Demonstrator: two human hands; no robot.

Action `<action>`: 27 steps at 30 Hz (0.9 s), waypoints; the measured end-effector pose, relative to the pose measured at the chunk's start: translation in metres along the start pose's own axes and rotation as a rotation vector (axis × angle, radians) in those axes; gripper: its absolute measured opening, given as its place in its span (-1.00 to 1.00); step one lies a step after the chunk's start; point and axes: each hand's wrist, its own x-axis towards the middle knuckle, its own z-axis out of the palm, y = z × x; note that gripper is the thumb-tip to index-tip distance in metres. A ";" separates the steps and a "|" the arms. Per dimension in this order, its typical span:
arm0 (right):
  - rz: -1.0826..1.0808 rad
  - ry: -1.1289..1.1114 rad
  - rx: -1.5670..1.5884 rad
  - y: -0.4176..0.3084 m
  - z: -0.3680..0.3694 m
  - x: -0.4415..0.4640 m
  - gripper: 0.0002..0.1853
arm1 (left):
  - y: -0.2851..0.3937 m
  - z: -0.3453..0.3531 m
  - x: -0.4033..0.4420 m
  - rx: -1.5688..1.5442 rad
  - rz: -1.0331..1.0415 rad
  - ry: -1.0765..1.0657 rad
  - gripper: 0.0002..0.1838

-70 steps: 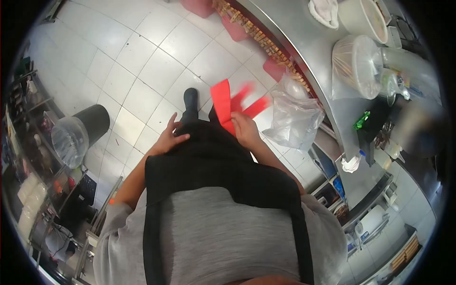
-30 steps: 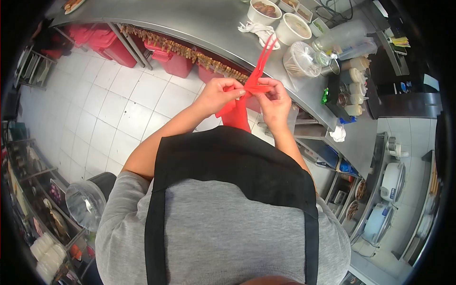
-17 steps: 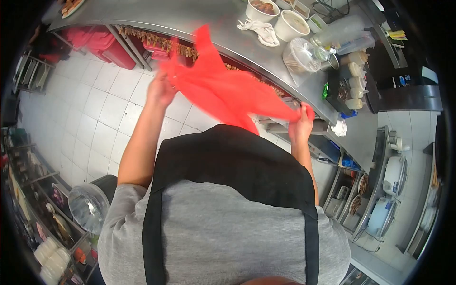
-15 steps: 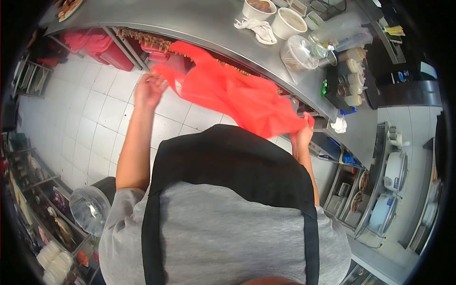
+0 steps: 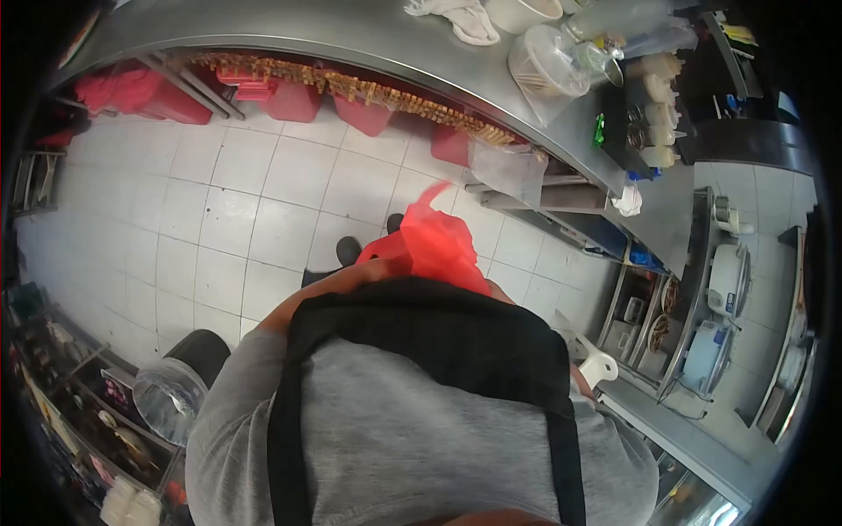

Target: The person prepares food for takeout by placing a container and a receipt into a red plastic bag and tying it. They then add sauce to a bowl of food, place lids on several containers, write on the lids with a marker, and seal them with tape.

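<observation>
A thin, bright red plastic bag [image 5: 436, 244] is bunched up in front of the black apron, with a narrow strip of it sticking up. My left hand [image 5: 382, 268] is at the bag's lower left side, closed on it, its fingers partly covered by the red folds. Just past the bag's lower right corner shows a small piece of my right hand or wrist [image 5: 500, 293]. The apron covers the rest, so its fingers are hidden. Below the bag, two dark shoes [image 5: 349, 251] stand on the white tiles.
A long steel counter [image 5: 351, 39] runs across the front, with a row of wooden pegs or sticks under its edge. Red bins [image 5: 294, 101] stand beneath it. A lined trash bin [image 5: 169, 399] is at lower left. A white chair-like piece [image 5: 598, 366] is at my right.
The red bag, spread wide between both hands before, is now gathered close to my body. Both hands have come inward and down. The view has shifted, showing more floor.
</observation>
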 end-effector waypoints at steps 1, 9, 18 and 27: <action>-0.006 0.031 -0.030 0.019 -0.004 0.017 -0.42 | -0.012 0.001 -0.001 0.019 -0.015 0.036 -0.68; -0.054 0.263 0.643 0.147 -0.094 0.271 -0.53 | -0.075 0.012 -0.102 -0.576 -0.496 0.424 -0.71; -0.023 0.998 0.945 0.227 -0.245 0.439 -0.51 | -0.030 0.061 -0.143 -0.996 -0.578 0.002 -0.59; 0.199 1.112 0.788 0.303 -0.187 0.462 -0.48 | -0.015 0.031 -0.103 -0.903 -0.629 0.459 -0.76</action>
